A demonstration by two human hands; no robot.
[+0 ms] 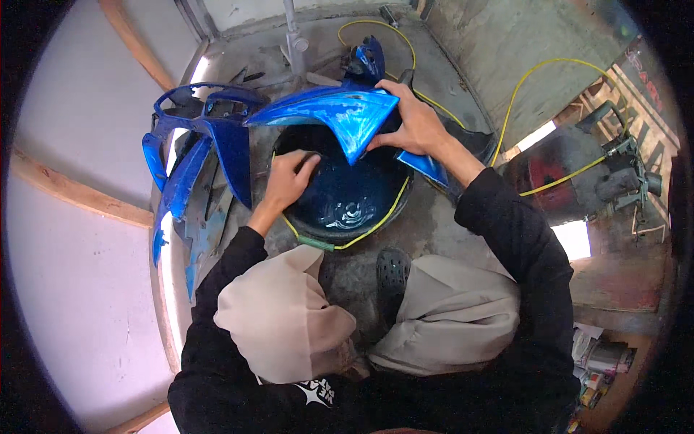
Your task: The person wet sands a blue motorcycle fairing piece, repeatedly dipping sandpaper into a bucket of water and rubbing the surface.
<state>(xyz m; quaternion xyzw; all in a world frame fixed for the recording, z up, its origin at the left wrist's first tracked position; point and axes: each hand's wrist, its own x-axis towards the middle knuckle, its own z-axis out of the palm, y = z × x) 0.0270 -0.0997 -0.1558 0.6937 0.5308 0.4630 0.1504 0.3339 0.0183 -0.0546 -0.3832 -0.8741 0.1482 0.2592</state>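
Observation:
My right hand (pixel 418 126) grips a glossy blue motorcycle fairing panel (pixel 343 112) by its right end, thumb below and fingers over the top edge. The panel is tilted above a dark round tub (pixel 311 199) with water in it. My left hand (pixel 289 177) is over the tub's left side, below the panel and apart from it. Its fingers are curled together; a small dark piece shows at the fingertips, too small to name. A yellow handle with a green grip (pixel 316 244) lies along the tub's near rim.
A larger blue fairing (pixel 231 119) lies at the left by the wall. Other blue and dark body panels (pixel 425 168) lie right of and behind the tub. A yellow air hose (pixel 506 108) runs to a dark tank (pixel 557 173) at the right. A metal pipe (pixel 295 43) stands behind.

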